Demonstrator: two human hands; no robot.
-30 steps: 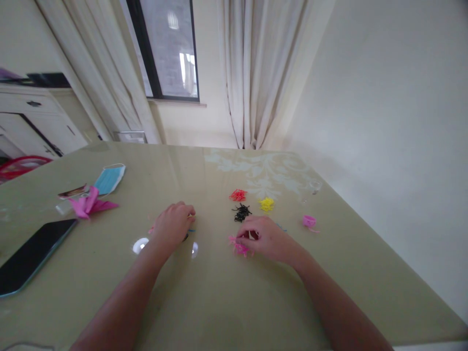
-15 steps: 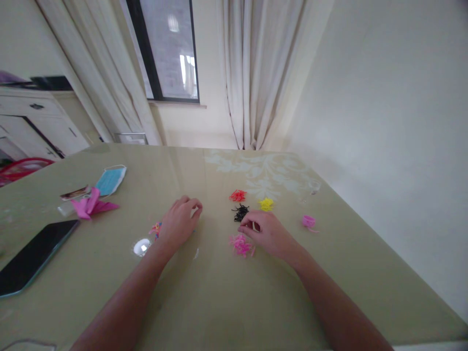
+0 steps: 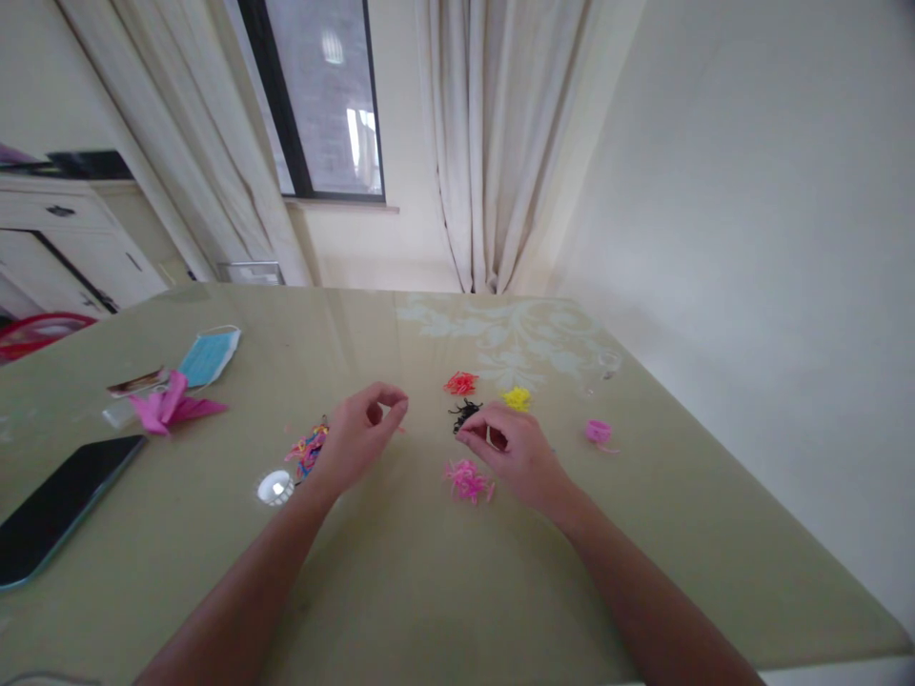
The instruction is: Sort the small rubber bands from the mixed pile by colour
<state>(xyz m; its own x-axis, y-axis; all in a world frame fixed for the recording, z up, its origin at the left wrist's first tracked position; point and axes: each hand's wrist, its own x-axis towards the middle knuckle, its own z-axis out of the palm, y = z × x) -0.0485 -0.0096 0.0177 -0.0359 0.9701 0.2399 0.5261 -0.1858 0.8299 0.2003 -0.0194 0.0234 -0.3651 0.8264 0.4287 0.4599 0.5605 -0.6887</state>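
My left hand [image 3: 361, 436] hovers just above the table with thumb and forefinger pinched on something too small to name. A mixed-colour pile of small bands [image 3: 309, 447] lies just left of it. My right hand [image 3: 511, 450] is curled, fingertips pinched together beside the black pile [image 3: 464, 413]. A pink pile [image 3: 468, 479] lies just below its fingers. A red pile [image 3: 459, 383] and a yellow pile [image 3: 516, 397] sit a little farther back.
On the olive table [image 3: 443, 581]: a small pink roll [image 3: 598, 432] at right, a bright round spot [image 3: 274, 487], a dark phone [image 3: 53, 505] at left, a folded pink paper [image 3: 168, 407], a blue face mask [image 3: 207, 354], a clear cup [image 3: 606, 364]. A wall runs along the right.
My left hand lifted off the mixed pile and moved right, uncovering it. My right hand moved from the pink pile up to the black pile.
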